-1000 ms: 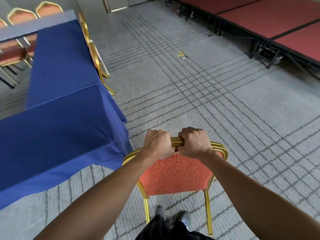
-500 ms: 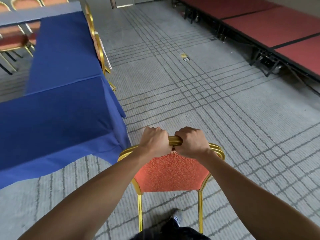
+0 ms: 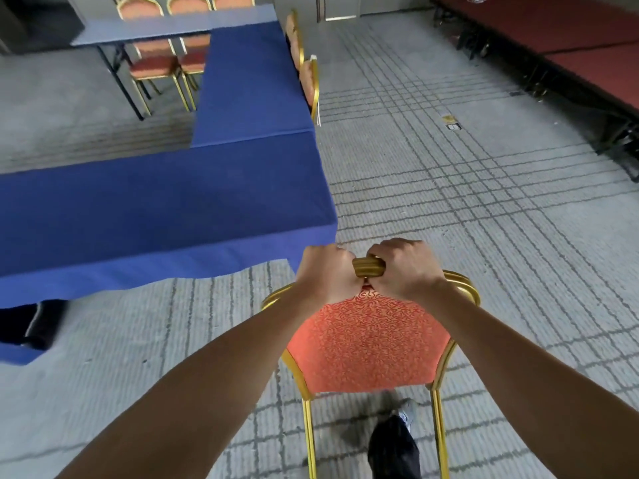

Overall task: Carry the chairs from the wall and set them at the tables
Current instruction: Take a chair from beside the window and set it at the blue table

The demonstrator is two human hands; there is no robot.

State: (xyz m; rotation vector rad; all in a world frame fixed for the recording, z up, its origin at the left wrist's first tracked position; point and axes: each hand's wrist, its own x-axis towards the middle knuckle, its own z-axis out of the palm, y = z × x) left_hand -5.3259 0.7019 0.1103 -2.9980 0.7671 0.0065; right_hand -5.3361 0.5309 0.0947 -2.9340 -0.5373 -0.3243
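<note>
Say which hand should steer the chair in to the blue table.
Left, probably. The left hand grips the chair top rail on the side nearer the blue table, which lies ahead to the left. The right hand grips beside it, farther away.

No readable text, labels, brands, numbers or signs anywhere.

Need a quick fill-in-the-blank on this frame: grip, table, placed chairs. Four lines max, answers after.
1. Both hands, left hand and right hand, grip the top rail of the carried chair's ____ frame.
2. The nearest table wears a ____ cloth.
3. The carried chair's padding is ____.
4. The placed chairs along the table's right edge number ____.

Answers: gold; blue; orange-red; two
</note>
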